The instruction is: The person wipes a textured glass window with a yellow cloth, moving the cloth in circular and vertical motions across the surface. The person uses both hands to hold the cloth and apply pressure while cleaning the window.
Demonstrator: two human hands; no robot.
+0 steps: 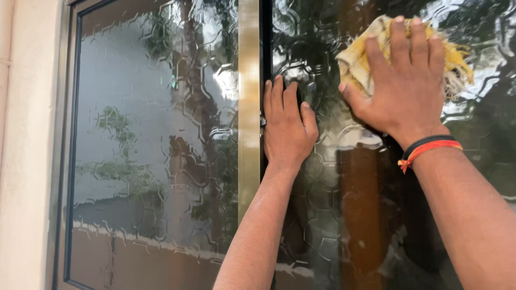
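Two tall patterned-glass window panes (pixel 156 145), embossed wavy texture, reflective, set in dark frames. Vertical brass-coloured metal strip (pixel 249 102) between them. Right hand (pixel 403 80) flat, fingers spread, pressing frayed yellow woven cloth (pixel 357 62) against upper right pane. Left hand (pixel 287 126) flat and open on right pane, just beside strip. Black and orange thread bands (pixel 430 149) on right wrist.

Patterned glass window (pixel 156 134); cream wall (pixel 27 161)
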